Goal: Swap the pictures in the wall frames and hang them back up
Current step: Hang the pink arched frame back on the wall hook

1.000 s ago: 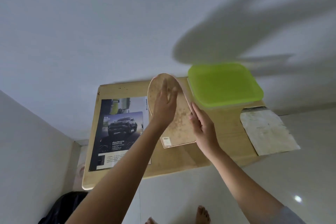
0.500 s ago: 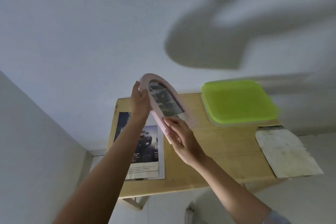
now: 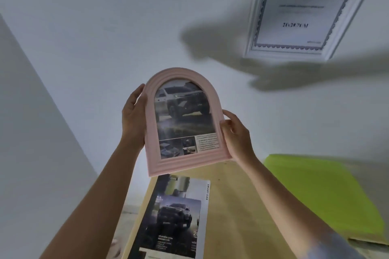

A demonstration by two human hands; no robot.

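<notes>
A pink arched picture frame [image 3: 182, 122] with a car picture in it is held upright in front of the white wall, face toward me. My left hand [image 3: 133, 115] grips its left edge. My right hand [image 3: 236, 135] grips its right edge lower down. A white rectangular frame [image 3: 303, 9] with an "A4" placeholder sheet hangs on the wall at the upper right. A car magazine page [image 3: 177, 217] lies flat on the wooden table [image 3: 237, 206] below the pink frame.
A lime-green plastic lid or tray [image 3: 322, 197] sits on the table's right side. A side wall [image 3: 31, 143] closes in on the left. The shadows of my arms fall on the wall under the white frame.
The pink frame was lifted off the table, turned from back-up to face toward me, and raised against the wall. My view tilted up, bringing the white frame into sight.
</notes>
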